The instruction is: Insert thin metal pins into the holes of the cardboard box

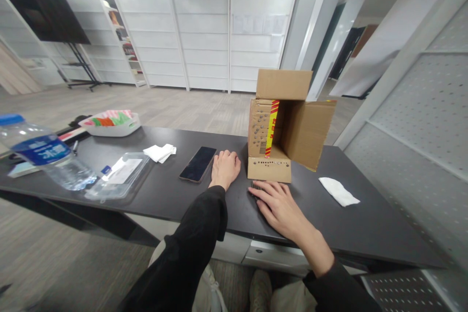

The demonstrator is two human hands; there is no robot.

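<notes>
A: How do the hands sit?

B: The left hand (224, 168) lies palm down on the dark grey tabletop (365, 229), fingers loosely curled, holding nothing. The right hand (280, 207) is flat, fingers spread, its fingertips resting on a small dark ridged object (257, 186) that is mostly hidden.

A: And the arms?

B: Both come up from the near edge in black sleeves, forearms angled inward.

A: What's closest?

B: An open brown cardboard box (285, 129) stands just beyond both hands, flaps raised, with a yellow and red strip on one side; I can't see its contents. A black smartphone (198, 164) lies just left of the left hand.

A: Other containers?

B: A clear plastic water bottle with a blue label (44, 153) lies at far left. A white tray (111, 129) holds colourful packets.
</notes>
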